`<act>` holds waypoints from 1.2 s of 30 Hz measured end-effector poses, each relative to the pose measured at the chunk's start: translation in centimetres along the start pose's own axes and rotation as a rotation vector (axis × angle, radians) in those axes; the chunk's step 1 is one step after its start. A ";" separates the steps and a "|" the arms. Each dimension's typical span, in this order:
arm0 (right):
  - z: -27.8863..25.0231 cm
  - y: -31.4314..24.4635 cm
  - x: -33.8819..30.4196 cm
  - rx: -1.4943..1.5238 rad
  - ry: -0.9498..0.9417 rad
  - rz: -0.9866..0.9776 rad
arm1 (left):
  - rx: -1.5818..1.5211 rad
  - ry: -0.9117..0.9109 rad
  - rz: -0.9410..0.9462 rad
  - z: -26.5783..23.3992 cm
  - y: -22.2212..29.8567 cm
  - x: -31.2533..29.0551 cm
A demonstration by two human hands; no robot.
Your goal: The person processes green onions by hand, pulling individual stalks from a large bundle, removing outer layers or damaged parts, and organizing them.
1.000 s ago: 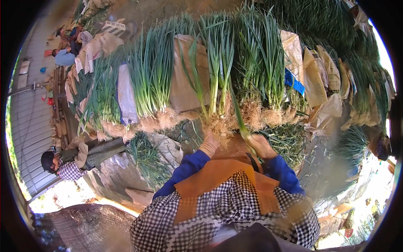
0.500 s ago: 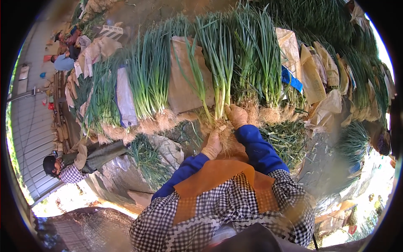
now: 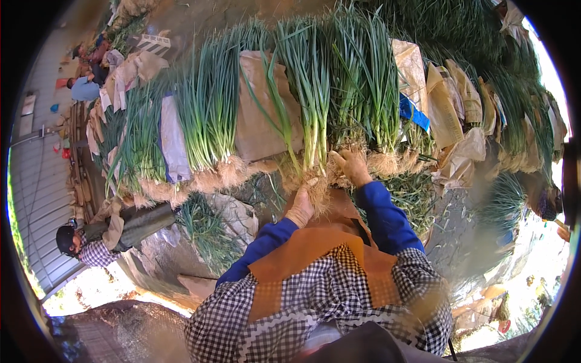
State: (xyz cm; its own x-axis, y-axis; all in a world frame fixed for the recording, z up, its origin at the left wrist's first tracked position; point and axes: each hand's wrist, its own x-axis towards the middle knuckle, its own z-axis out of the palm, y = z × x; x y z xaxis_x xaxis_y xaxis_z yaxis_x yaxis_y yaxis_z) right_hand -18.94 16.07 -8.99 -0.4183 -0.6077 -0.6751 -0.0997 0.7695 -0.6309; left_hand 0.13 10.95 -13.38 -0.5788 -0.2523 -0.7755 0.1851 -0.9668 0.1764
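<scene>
My left hand (image 3: 301, 206) is closed around the root end of a few spring onions (image 3: 315, 130). Their white stalks rise from my grip, and long green leaves lean away from me. Shaggy pale roots (image 3: 319, 198) hang beside my thumb. Just to the right, my right hand (image 3: 353, 168) has its fingers parted near the root ends of the neighbouring spring onion bunch (image 3: 354, 91); I see nothing held in it, though some fingertips are partly hidden. An orange-brown apron (image 3: 308, 257) covers my lap below both hands.
Spring onion bunches (image 3: 209, 109) stand in a row, separated by a tan sack (image 3: 266, 109), a white sack (image 3: 175, 136) and other sacks (image 3: 448, 109). Leaf trimmings (image 3: 408, 199) litter the ground. At the left, a person in a cap (image 3: 100, 242) works along the row.
My right hand has come off the held stalks and shifted right, its fingers spreading. My left hand keeps its hold at the roots. The whole view has shifted slightly.
</scene>
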 end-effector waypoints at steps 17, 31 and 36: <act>3.6 -0.1 3.0 -0.656 0.040 -0.070 | 0.065 0.056 -0.087 0.8 -1.7 0.3; 0.4 2.5 0.9 -0.099 0.031 -0.046 | 0.064 -0.007 0.026 1.9 0.1 -0.7; 2.6 1.1 5.3 0.086 -0.240 -0.098 | 0.007 -0.015 -0.150 1.8 0.5 -2.0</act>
State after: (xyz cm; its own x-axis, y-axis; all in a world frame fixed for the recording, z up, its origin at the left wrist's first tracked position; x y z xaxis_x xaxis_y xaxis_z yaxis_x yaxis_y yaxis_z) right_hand -18.89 13.16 -14.24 -0.1837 -0.7158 -0.6737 -0.0475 0.6910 -0.7213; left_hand -0.04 10.89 -10.71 -0.6114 -0.1059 -0.7842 0.0906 -0.9939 0.0636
